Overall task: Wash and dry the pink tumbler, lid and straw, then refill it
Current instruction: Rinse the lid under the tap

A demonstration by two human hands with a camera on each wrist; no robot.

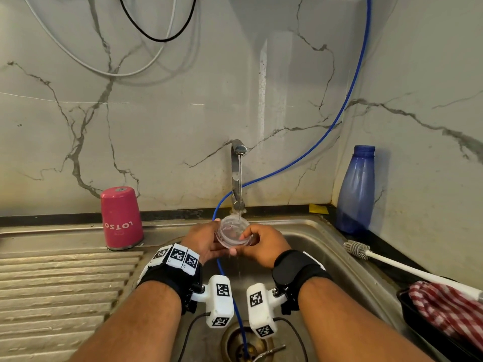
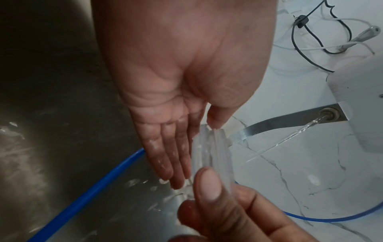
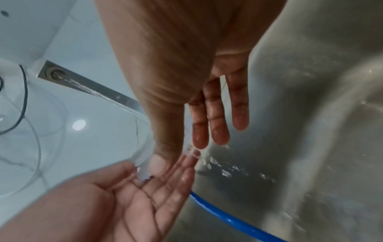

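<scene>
Both of my hands hold the clear round lid (image 1: 232, 231) (image 2: 209, 150) under the thin stream of the running tap (image 1: 238, 150), above the steel sink (image 1: 326, 246). My left hand (image 1: 206, 239) (image 2: 186, 81) lies under the lid with straight fingers, its thumb on the rim. My right hand (image 1: 257, 237) (image 3: 176, 65) pinches the lid's near edge, thumb on top and fingers behind. Water runs off the lid into the basin. The pink tumbler (image 1: 121, 218) stands upside down on the drainboard (image 1: 65, 283), left of my hands.
A blue hose (image 1: 243, 322) runs from the wall down into the drain, where a thin metal piece (image 1: 271, 350) lies. At the right stand a blue bottle (image 1: 356, 189), a white-handled brush (image 1: 392, 262) and a red checked cloth (image 1: 449, 312) in a black tray.
</scene>
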